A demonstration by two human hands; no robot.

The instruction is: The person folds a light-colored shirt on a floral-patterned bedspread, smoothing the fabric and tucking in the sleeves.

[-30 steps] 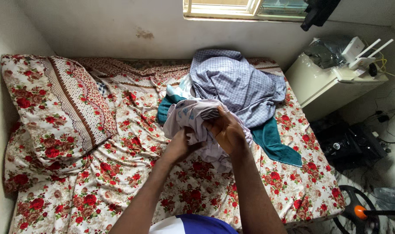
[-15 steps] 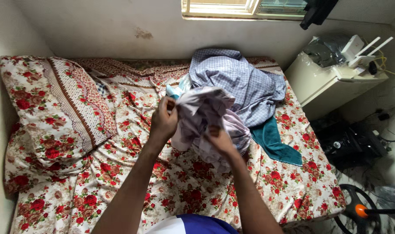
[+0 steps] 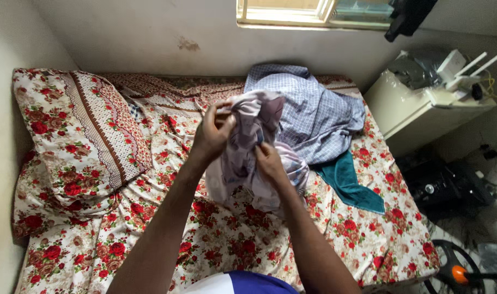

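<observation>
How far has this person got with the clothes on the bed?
Done: no folded item shows anywhere on the bed. In hand: both the left hand and the right hand grip a crumpled pale lilac garment, lifted off the sheet. Left: the checked shirt and the teal cloth lie unfolded in a heap.

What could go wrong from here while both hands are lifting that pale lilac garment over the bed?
1. The pale lilac garment is bunched, with the left hand gripping an upper edge and the right hand in its folds; it may tangle or stay twisted.
2. Its lower part hangs close to the checked blue cloth and teal cloth, and might drag them along.
3. A loose grip could drop it onto the floral bedsheet.
</observation>
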